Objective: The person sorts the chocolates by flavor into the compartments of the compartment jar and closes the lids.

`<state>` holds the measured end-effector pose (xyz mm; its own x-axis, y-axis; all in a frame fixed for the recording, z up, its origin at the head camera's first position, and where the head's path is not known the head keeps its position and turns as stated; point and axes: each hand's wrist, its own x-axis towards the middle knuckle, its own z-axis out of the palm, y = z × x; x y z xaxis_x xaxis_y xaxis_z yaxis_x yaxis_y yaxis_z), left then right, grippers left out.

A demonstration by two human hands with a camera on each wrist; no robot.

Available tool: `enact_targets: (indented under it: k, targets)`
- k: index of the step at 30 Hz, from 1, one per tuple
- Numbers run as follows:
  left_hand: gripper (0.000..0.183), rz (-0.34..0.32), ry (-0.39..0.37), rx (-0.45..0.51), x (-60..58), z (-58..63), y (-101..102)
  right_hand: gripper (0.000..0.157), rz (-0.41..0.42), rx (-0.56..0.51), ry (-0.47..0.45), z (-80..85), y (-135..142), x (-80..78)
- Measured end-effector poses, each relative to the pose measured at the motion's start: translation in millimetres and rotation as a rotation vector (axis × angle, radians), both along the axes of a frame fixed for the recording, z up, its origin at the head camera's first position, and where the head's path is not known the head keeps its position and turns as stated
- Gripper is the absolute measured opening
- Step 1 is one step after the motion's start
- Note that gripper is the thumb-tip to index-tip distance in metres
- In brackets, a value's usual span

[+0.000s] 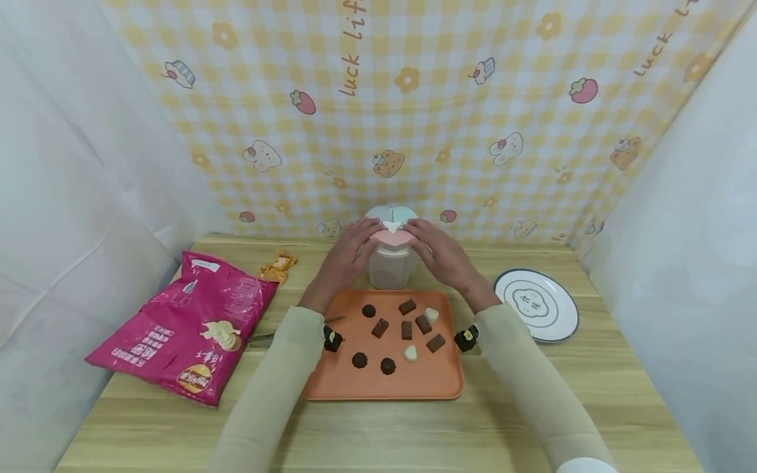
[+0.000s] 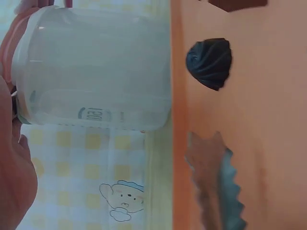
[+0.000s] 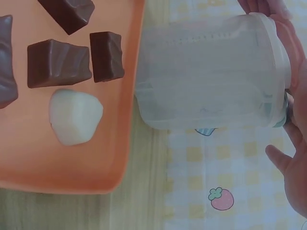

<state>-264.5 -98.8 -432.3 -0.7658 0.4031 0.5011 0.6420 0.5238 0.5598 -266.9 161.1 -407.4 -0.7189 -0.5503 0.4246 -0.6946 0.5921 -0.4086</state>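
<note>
A translucent storage jar (image 1: 391,270) stands upright behind the orange tray, topped by a pink and mint lid (image 1: 395,236) with a white centre piece. My left hand (image 1: 347,253) touches the lid's left side, its fingers laid over the top. From the other side my right hand (image 1: 442,253) rests its fingers on the lid in the same way. The right thumb (image 3: 278,159) is apart from the jar wall in the right wrist view. Blurred measuring marks show on the jar (image 2: 96,67) in the left wrist view, and its inside looks cloudy.
The orange tray (image 1: 384,387) carries several dark chocolates (image 1: 380,328) and white pieces (image 1: 411,353). A serrated item (image 2: 211,177) lies at its left. A magenta chip bag (image 1: 195,328) and orange-wrapped candy (image 1: 278,266) lie left; a white plate (image 1: 558,309) is right.
</note>
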Motion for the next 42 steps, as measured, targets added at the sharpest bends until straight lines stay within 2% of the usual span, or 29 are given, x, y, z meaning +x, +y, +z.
enact_targets:
  k: [4, 7, 11, 14, 20, 28, 42]
  targets:
    - [0.041, 0.032, -0.039, 0.034, -1.8, 7.2, 1.6, 0.038, -0.006, -0.049, -0.021, 3.8, -2.9, -4.2]
    - [0.04, 0.06, -0.055, 0.06, -4.4, 11.4, 2.4, 0.035, -0.018, -0.093, -0.069, 6.3, -5.1, -7.7]
    - [0.041, 0.102, -0.095, 0.136, -7.2, 15.7, 4.5, 0.036, -0.052, -0.142, -0.125, 7.7, -7.4, -11.5]
    - [0.044, 0.15, -0.157, 0.205, -7.9, 19.3, 6.6, 0.038, -0.063, -0.18, -0.144, 7.4, -9.1, -13.7]
    - [0.045, 0.223, -0.274, 0.316, -10.3, 24.4, 10.9, 0.045, -0.098, -0.276, -0.247, 3.3, -7.6, -16.5]
    - [0.046, 0.291, -0.276, 0.331, -12.5, 21.0, 15.4, 0.041, -0.123, -0.308, -0.267, 2.5, -6.9, -16.5]
    - [0.044, 0.331, -0.266, 0.324, -13.3, 23.9, 17.9, 0.039, -0.139, -0.332, -0.241, 5.3, -9.8, -17.6]
